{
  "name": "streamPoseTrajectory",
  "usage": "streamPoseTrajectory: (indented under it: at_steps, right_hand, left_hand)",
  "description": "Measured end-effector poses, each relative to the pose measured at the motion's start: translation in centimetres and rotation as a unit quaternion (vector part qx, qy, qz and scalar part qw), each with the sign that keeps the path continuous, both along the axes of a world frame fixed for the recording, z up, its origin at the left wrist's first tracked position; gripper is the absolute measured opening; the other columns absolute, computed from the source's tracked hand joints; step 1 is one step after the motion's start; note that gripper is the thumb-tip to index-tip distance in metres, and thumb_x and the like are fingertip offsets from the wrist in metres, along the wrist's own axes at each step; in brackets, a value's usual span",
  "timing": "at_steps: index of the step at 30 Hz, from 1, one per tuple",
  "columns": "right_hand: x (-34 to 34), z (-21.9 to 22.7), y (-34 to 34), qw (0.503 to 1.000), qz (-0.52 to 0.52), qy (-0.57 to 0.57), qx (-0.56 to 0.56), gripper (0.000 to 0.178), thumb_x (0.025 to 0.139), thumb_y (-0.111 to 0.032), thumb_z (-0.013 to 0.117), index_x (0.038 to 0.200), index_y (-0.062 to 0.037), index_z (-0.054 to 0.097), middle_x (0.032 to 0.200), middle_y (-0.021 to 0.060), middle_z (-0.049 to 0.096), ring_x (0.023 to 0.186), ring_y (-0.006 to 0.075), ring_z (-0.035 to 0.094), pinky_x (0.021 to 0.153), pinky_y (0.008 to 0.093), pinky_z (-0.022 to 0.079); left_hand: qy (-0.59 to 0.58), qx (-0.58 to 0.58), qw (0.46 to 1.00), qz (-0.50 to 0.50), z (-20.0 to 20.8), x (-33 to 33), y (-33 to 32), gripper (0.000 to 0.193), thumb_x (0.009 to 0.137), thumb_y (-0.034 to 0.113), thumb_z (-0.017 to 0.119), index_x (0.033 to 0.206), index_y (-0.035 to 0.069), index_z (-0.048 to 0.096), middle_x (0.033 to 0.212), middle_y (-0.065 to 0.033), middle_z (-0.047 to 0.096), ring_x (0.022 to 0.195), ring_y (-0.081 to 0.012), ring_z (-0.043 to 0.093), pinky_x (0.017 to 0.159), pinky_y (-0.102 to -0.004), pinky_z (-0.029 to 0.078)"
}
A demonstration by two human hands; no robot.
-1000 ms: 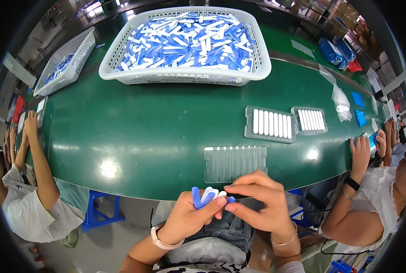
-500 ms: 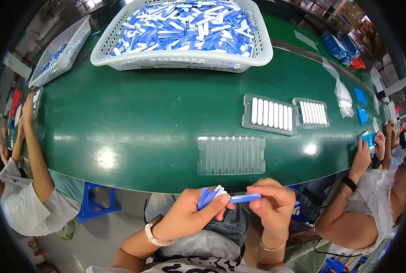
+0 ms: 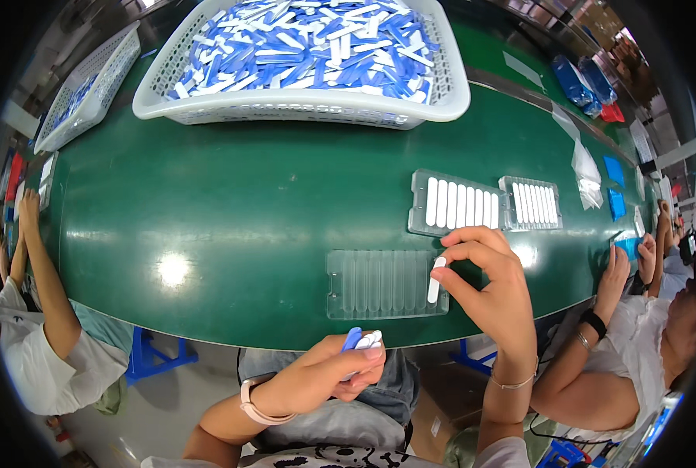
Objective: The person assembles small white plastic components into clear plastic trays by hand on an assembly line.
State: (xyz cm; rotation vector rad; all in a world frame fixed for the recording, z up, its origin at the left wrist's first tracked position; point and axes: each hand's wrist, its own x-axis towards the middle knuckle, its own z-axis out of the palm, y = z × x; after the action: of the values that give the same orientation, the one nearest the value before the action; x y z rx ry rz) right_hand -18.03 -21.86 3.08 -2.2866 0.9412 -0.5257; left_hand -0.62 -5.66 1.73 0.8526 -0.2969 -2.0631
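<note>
My right hand (image 3: 490, 285) pinches one white round-ended strip (image 3: 436, 281) between thumb and fingers. It holds the strip tilted at the right end of a clear slotted plastic tray (image 3: 335, 290), whose other slots show no strips; whether the strip touches the tray I cannot tell. Below the tray, at the table edge, my left hand (image 3: 317, 378) is closed around a small bunch of blue and white strips (image 3: 370, 340). Beyond my right hand lie two clear trays, a nearer one (image 3: 418, 204) and a farther one (image 3: 555, 225), both lined with white strips.
A big white basket (image 3: 301, 103) heaped with blue and white strips stands at the back. Another basket (image 3: 90, 117) is at the far left. Plastic bags (image 3: 587, 175) and blue packets (image 3: 616, 203) lie to the right. Co-workers sit on both sides, one hand (image 3: 617, 269) near a blue packet.
My right hand has moved from beside my left hand, up and away to the tray's right end, with a white strip. My left hand has shifted slightly down and left with its bunch.
</note>
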Motion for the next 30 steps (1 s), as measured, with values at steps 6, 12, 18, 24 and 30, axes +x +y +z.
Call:
streamPoseTrajectory:
  at_steps: [6, 12, 18, 24, 30]
  right_hand:
    - [0.5, 1.3, 0.3, 0.998, -0.004, 0.028, 0.056, 0.034, 0.068, -0.012, 0.078, 0.098, -0.0036, 0.063, 0.091, 0.0074, 0.063, 0.084, 0.0239, 0.054, 0.073, 0.0327, 0.046]
    - [-0.6, 1.1, 2.0, 0.997, 0.002, 0.041, 0.059, 0.034, 0.066, -0.011, 0.078, 0.096, -0.0037, 0.065, 0.091, 0.0074, 0.063, 0.085, 0.0247, 0.054, 0.073, 0.0328, 0.045]
    - [0.9, 3.4, 4.6, 0.951, 0.15, -0.116, 0.244, 0.016, 0.074, -0.005, 0.074, 0.09, -0.0025, 0.07, 0.088, 0.0093, 0.064, 0.077, 0.0201, 0.059, 0.068, 0.0301, 0.046]
    - [1.0, 0.7, 6.1, 0.939, 0.017, -0.175, 0.297, 0.007, 0.084, -0.004, 0.066, 0.085, 0.0022, 0.065, 0.077, 0.0074, 0.063, 0.067, 0.0114, 0.059, 0.058, 0.0222, 0.044]
    - [0.4, 0.9, 6.4, 0.928, -0.091, -0.174, 0.317, 0.012, 0.09, -0.008, 0.06, 0.087, 0.0029, 0.062, 0.074, 0.0041, 0.062, 0.062, 0.0061, 0.057, 0.056, 0.0177, 0.043]
  left_hand:
    - [0.145, 0.0, 0.989, 0.008, -1.2, 0.3, 0.2, 0.022, 0.091, 0.029, 0.046, 0.08, 0.01, 0.041, 0.069, 0.0023, 0.039, 0.051, -0.0046, 0.025, 0.046, -0.0216, 0.021]
    - [0.047, -0.029, 0.996, -0.064, 0.4, 0.4, 0.1, 0.022, 0.093, 0.026, 0.046, 0.083, 0.007, 0.045, 0.069, 0.0022, 0.038, 0.054, -0.0057, 0.027, 0.048, -0.0218, 0.022]
    - [-0.03, -0.166, 0.974, -0.151, -1.1, -0.8, 0.8, 0.041, 0.1, 0.036, 0.04, 0.072, 0.007, 0.042, 0.059, 0.004, 0.032, 0.054, -0.0076, 0.028, 0.051, -0.0266, 0.026]
    - [-0.123, -0.229, 0.957, -0.133, -1.2, -1.2, 1.5, 0.046, 0.102, 0.038, 0.033, 0.071, 0.005, 0.043, 0.059, 0.003, 0.032, 0.054, -0.0101, 0.03, 0.052, -0.028, 0.028]
    - [-0.142, -0.153, 0.969, -0.132, -0.1, -0.3, 1.8, 0.034, 0.103, 0.032, 0.033, 0.084, 0.006, 0.045, 0.074, 0.0028, 0.043, 0.059, -0.0056, 0.033, 0.054, -0.0217, 0.032]
